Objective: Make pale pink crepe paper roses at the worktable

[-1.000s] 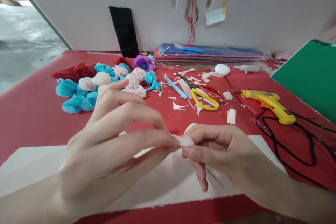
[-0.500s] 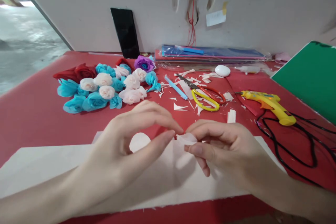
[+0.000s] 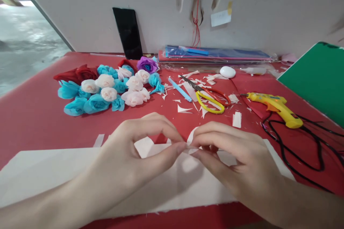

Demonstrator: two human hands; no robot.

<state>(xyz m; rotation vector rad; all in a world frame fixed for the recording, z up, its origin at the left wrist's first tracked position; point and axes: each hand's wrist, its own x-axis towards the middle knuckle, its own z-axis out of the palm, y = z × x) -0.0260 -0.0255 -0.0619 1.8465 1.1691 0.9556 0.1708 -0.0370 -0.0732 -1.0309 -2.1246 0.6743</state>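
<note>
Between my two hands is a small pale pink paper petal, pinched at its lower edge. Thumb and forefinger of my left hand close on its left side. My right hand grips the other side the same way, its fingers partly covering the petal. Below them a wide pale sheet of crepe paper lies across the front of the table. Another pale cut piece shows behind my left thumb, lying on or near the sheet.
Blue, pink, red and purple paper flowers cluster at the left. Scissors, a blue pen and paper scraps lie mid-table. A yellow glue gun with black cable sits right, near a green board. A phone leans on the wall.
My left thumb and forefinger have come together on the petal's edge. My right fingers have shifted their hold, and the petal now stands more upright behind them.
</note>
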